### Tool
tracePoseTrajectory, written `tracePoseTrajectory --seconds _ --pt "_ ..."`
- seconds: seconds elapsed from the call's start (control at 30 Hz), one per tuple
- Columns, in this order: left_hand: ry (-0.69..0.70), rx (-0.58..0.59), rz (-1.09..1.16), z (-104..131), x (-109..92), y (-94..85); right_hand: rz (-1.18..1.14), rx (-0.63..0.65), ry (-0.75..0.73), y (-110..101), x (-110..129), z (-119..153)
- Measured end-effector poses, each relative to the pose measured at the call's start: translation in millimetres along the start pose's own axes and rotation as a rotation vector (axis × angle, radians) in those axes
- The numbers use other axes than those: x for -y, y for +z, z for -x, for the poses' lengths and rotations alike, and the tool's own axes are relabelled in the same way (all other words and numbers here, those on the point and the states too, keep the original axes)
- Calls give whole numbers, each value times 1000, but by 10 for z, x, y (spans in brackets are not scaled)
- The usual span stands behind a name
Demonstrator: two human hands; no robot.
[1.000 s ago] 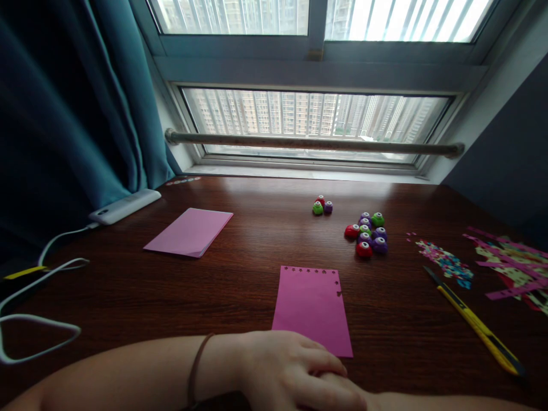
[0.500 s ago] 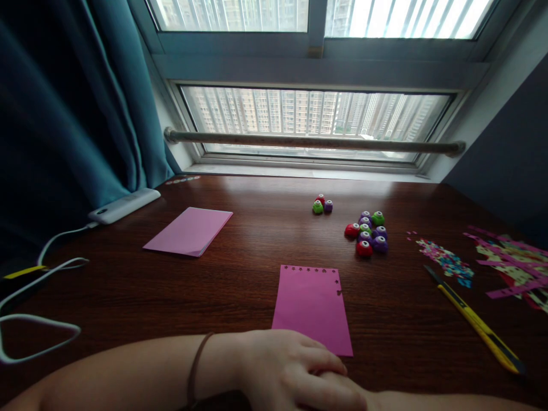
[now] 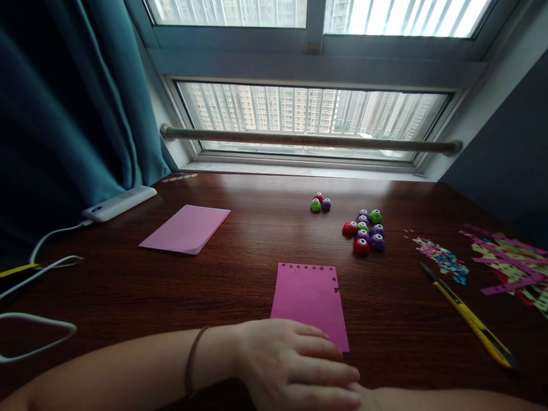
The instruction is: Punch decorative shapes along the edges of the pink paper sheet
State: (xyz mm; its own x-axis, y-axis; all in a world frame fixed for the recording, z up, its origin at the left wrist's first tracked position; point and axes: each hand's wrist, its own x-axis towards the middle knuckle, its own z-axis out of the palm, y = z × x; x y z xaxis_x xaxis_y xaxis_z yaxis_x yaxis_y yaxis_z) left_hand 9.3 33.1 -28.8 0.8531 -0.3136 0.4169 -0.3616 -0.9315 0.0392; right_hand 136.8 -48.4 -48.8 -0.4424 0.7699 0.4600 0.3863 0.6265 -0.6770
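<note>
My left hand [image 3: 295, 365], with a thin brown band at the wrist, lies palm down over my right hand [image 3: 367, 399], its fingers stretched out flat. Only the wrist side of my right hand shows; its fingers are hidden underneath. Just beyond them lies a magenta sheet [image 3: 308, 297] with small star-shaped holes along its top edge and upper right side. My left hand covers the sheet's lower left part. Behind it, to the right, several red, green and purple craft punches [image 3: 362, 228] stand grouped, with 3 more [image 3: 319, 202] farther back.
A yellow cutter [image 3: 473, 322] with its blade out lies at right, near colourful paper bits [image 3: 443, 260] and paper strips [image 3: 514, 260]. Folded pink paper [image 3: 186, 229], a white device [image 3: 122, 204] and its cable [image 3: 64, 324] are at left on the brown table [image 3: 192, 291]. A window is behind.
The fingers of my left hand, curled before, are now straighter and spread flatter over my right hand. The view has shifted slightly; the objects on the table lie as before.
</note>
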Motion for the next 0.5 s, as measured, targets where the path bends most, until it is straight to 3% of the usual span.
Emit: tracePoseTrajectory --seconds 0.13,0.23,0.33,0.4,0.5 --pt "-174 11 97 1 86 -171 -58 127 -139 -187 -48 -143" --pt "-394 44 97 13 159 -236 -239 240 -62 -481 1 -319" --pt "-618 88 39 19 205 -227 -203 91 12 -815 -43 -530" --pt "-764 124 37 12 214 -211 -74 13 147 -999 -190 -680" --pt "-863 161 62 -4 208 -203 371 -45 323 -1174 -533 -937"
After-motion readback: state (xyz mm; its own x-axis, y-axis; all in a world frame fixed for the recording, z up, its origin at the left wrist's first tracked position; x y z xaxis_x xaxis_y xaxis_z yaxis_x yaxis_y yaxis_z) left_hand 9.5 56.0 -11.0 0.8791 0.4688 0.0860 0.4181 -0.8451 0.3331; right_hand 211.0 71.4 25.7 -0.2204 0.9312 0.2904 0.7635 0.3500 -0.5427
